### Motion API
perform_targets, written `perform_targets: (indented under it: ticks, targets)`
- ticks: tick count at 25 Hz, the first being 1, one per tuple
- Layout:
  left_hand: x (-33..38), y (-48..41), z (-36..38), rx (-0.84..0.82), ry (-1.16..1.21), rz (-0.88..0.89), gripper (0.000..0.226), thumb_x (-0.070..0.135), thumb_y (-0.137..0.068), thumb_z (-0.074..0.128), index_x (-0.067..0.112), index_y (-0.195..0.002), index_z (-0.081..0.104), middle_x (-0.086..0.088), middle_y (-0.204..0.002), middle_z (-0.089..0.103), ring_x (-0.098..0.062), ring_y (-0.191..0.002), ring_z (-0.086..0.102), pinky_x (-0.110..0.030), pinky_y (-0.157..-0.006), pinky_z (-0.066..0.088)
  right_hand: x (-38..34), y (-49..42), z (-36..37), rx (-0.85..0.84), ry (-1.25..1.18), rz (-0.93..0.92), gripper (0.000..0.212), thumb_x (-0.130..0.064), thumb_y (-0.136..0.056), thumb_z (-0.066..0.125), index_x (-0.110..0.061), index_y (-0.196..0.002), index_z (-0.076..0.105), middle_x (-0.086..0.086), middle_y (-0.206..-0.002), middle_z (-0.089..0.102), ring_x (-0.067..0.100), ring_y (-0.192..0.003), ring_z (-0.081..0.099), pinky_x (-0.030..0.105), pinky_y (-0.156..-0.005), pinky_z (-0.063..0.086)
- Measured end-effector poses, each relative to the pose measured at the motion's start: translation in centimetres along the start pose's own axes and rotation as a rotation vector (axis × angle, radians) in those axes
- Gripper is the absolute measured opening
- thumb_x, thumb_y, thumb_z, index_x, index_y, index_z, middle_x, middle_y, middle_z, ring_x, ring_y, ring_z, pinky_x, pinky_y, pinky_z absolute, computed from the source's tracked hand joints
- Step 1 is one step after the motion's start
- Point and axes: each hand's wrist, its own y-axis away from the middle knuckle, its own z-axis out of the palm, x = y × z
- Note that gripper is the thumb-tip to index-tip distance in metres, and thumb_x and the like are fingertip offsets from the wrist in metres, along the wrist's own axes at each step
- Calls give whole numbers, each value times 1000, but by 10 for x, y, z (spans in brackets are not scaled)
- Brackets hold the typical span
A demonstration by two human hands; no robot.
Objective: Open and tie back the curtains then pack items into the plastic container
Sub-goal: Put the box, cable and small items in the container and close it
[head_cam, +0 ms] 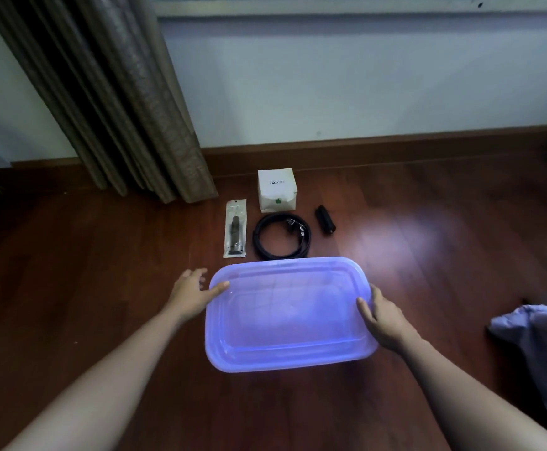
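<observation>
Bare forearms (102, 369) reach in from the bottom edge to a translucent bluish plastic container (281, 362), which sits on the wooden floor (102, 255) in the middle of the view with its lid (285, 307) on. The right grip (386, 320) clasps the container's right side, thumb lying on the lid and fingers wrapped over the edge. The left grip (190, 294) is at the far left corner, thumb straight on the lid and fingers spread just off the edge; whether they clasp the wall cannot be told.

Just beyond the container lie the items. A coiled black cable (281, 236) nearly touches the far edge. To its left is a long clear packet (235, 227) with a dark strap-like piece inside, to its right a small black cylinder (324, 219), and behind it a white box (277, 190). Farther back on the left, a brown curtain (109, 92) hangs bunched in folds down to the floor against a pale wall (363, 92). A crumpled bluish cloth (542, 336) lies at the right edge.
</observation>
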Motion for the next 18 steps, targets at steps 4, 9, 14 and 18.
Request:
perform_targets:
  ticks: [4, 9, 14, 18]
  targets:
    - [11, -20, 1, -119, -80, 28, 39, 39, -84, 66, 8, -107, 66, -11, -109, 68, -26, -99, 62, -29, -81, 45, -1, 5, 3, 33, 5, 14, 58, -39, -97, 37, -12, -146, 23, 17, -136, 52, 40, -120, 51, 39, -93, 42]
    - [15, -31, 2, -175, -172, 41, 38, 42, -87, 60, 7, -100, 65, -11, -101, 66, -27, -94, 61, -28, -70, 40, -2, 6, 4, 41, 34, 26, 57, -38, -98, 35, -9, -146, 22, 19, -136, 51, 41, -119, 51, 39, -93, 41]
    - [13, -32, 1, -178, -212, 29, 39, 44, -87, 59, 7, -100, 60, -12, -104, 64, -27, -92, 59, -28, -67, 37, -3, 7, 6, 52, 55, 45, 55, -37, -99, 33, -7, -144, 24, 21, -135, 51, 43, -117, 51, 40, -92, 41]
    - [27, -32, -6, -164, -169, 43, 38, 42, -88, 59, 8, -104, 57, -9, -100, 60, -25, -90, 55, -29, -67, 35, -6, 8, 5, 60, 62, 70, 51, -36, -99, 31, -5, -139, 27, 25, -130, 53, 45, -113, 52, 41, -88, 41]
